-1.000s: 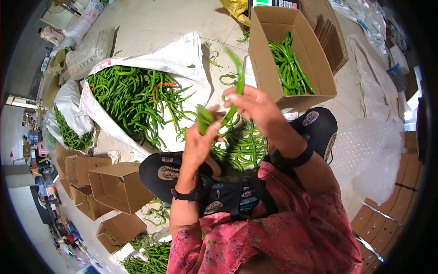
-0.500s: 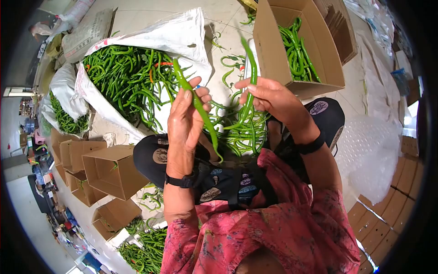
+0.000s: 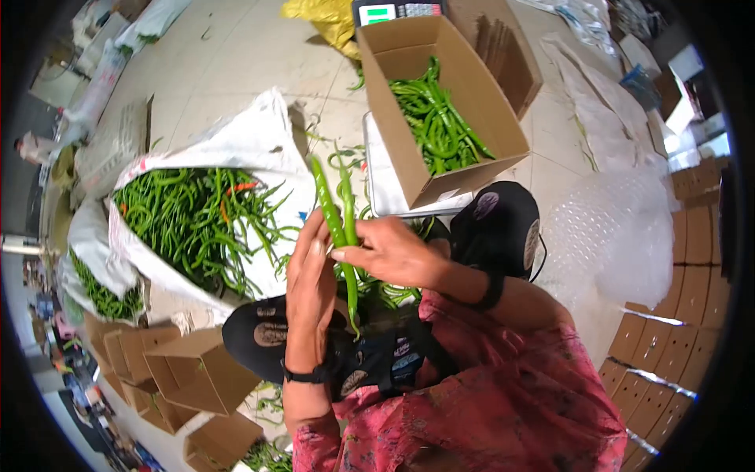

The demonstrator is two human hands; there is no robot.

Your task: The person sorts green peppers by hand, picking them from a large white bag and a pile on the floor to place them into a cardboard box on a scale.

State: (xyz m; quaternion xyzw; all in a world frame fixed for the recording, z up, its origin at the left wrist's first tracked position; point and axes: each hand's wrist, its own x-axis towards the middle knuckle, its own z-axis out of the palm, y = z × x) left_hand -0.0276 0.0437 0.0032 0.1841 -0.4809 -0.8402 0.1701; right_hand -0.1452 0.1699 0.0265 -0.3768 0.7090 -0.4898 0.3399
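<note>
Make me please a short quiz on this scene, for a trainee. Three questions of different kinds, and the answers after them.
1. Multiple choice: what stands on the scale?
a) the yellow bag
b) the box
c) the white sack

2. True or false: the long peppers at the left hand and right hand are green.

3. Fill in the missing word: the clear sheet at the right of the picture is ____ wrap.

Key: 1 b; 2 true; 3 bubble.
</note>
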